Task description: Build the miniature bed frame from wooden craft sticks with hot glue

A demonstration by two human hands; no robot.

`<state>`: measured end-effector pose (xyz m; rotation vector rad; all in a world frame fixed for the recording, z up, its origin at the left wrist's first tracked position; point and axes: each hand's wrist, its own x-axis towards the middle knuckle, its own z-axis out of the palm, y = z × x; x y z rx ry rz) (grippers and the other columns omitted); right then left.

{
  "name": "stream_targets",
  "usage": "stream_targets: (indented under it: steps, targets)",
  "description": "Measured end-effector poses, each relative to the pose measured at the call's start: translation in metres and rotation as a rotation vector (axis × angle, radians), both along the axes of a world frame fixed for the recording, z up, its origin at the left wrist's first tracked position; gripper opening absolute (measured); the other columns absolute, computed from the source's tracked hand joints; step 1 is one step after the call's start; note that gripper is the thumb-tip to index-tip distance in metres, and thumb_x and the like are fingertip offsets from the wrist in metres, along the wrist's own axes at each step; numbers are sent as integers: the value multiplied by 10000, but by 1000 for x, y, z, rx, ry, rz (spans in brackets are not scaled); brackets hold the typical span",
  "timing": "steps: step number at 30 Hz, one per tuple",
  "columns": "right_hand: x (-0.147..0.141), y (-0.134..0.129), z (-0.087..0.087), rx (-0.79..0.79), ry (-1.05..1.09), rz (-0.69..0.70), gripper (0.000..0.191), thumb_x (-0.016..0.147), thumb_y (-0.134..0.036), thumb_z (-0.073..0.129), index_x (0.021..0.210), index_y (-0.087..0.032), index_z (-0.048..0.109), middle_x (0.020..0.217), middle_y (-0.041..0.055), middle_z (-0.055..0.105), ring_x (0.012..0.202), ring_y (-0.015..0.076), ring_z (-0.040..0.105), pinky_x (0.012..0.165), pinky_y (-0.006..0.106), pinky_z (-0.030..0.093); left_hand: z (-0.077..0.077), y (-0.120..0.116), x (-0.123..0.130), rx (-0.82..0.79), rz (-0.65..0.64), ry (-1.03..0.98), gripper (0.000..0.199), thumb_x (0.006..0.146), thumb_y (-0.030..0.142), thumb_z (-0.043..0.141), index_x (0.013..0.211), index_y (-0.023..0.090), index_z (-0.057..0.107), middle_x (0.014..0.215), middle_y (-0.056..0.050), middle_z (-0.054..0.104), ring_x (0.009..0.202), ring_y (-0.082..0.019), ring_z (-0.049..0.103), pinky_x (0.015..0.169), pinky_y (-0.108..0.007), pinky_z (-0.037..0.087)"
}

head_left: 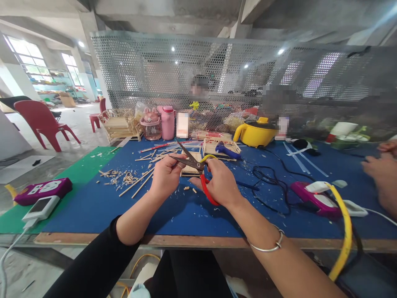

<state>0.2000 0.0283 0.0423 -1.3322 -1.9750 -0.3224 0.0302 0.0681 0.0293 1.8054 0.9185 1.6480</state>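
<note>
My right hand (221, 180) grips a pair of scissors (199, 164) with red and yellow handles, their dark blades parted and pointing up to the left. Close by the blades, my left hand (167, 176) is closed in a pinch; what its fingers hold is too small to make out. Behind the hands lies a small slatted frame of thin wooden sticks (190, 169), partly covered by the scissors. Two short cut stick pieces (186, 188) rest on the blue table mat just below it. Longer sticks (142, 182) lie to the left of my left hand.
Offcuts (127, 178) litter the blue mat (102, 211). A blue glue gun (228, 151) rests on another stick frame. Behind stand a pink flask (168, 124), a yellow pot (257, 133) and a perforated metal screen (149, 70). Cables and another person's hands (383, 165) are at right.
</note>
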Motion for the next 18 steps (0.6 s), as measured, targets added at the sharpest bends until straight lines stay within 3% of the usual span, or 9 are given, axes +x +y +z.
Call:
stream_targets:
  steps: [8,13,18]
  targets:
    - [0,0,-1,23,-8,61,417,786,-567,574,895,-168,525,816,104,606,775,258,567,629,345,432,4,-3,-1,81,11,40,140,819,231,588,850,182,715,892,-58,739,825,-185,680,780,-312,531]
    - [-2,1,-3,101,2,5,417,782,-590,558,837,-179,515,802,114,605,772,270,565,645,365,434,5,-4,-1,151,35,62,130,807,180,587,827,193,715,856,-40,745,808,-173,685,758,-291,534]
    - [-5,-1,-4,65,-6,-45,391,793,-588,537,750,-201,495,744,95,605,724,248,576,597,328,404,5,-5,-2,193,35,99,138,825,195,581,831,191,719,849,-41,746,787,-167,685,731,-275,529]
